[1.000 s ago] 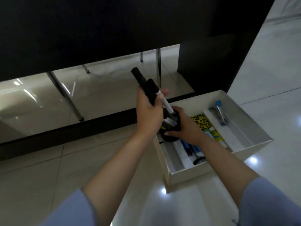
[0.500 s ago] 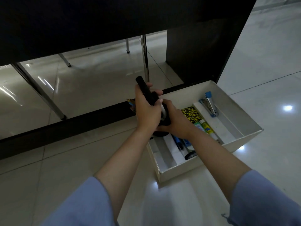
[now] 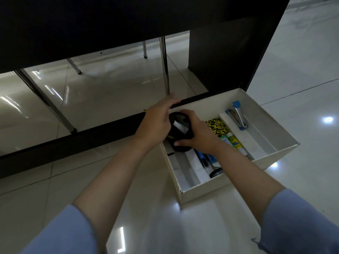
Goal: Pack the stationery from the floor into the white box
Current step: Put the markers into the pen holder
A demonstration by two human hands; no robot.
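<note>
Both hands work at a black pen cup point(image 3: 180, 132) in the near-left corner of the white box point(image 3: 238, 173) on the floor. The right hand point(image 3: 199, 135) grasps the cup; the left hand point(image 3: 156, 123) curls against its rim, where a white marker point(image 3: 180, 127) shows. Next, I judge, the cup must be seated upright and let go.

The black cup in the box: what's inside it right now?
A white marker lies slanted inside the black cup. The left hand and right hand cover its sides, hiding anything deeper.
</note>
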